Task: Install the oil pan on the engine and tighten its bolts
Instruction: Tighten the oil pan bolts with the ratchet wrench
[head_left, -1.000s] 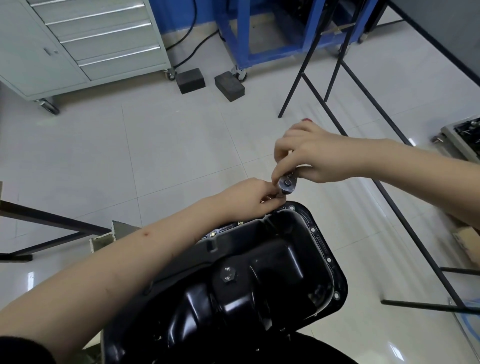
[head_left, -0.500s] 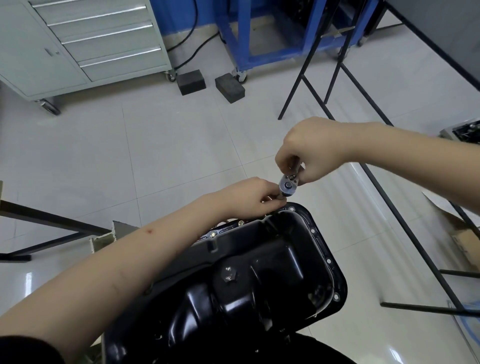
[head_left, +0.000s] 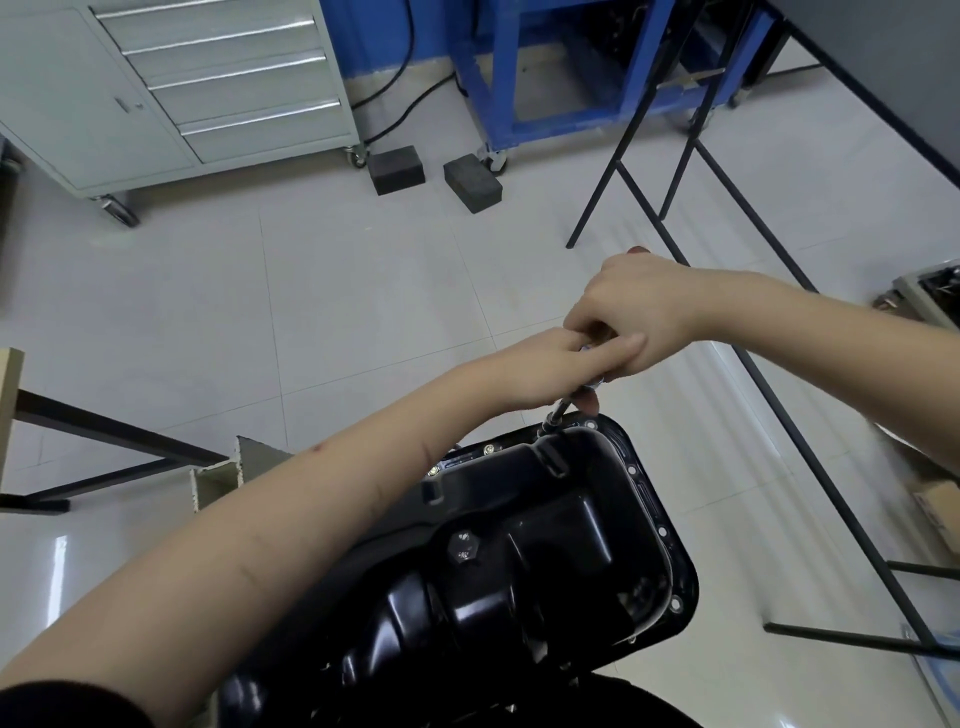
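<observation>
- Pale glossy floor tiles (head_left: 322, 312) fill most of the view, with a grey drawer cabinet (head_left: 171, 88) on castors at the upper left and a blue metal frame (head_left: 545, 78) behind it to the right.
- Two dark blocks (head_left: 397, 169) lie on the floor near the cabinet's wheel, one just beside the other.
- Thin black metal legs (head_left: 727, 208) of a stand run diagonally down the right side.
- At the bottom centre sits the black oil pan (head_left: 545, 545), hollow side toward the camera, with a row of small bolt holes along its right rim.
- A hex plug (head_left: 461, 545) sits in the pan's inner wall.
- Several bolts (head_left: 487, 449) show along the pan's far-left edge.
- A wrench (head_left: 558, 413) with a slim extension stands tilted on the pan's far corner, its lower tip touching the rim.
- The left hand (head_left: 540, 369) reaches across from the lower left; its fingers curl round the top of the wrench, thumb pointing down beside the shaft.
- The right hand (head_left: 631, 312) comes in from the right and lies over the left one, fingers bent round the wrench head, most of which is hidden under both hands.
</observation>
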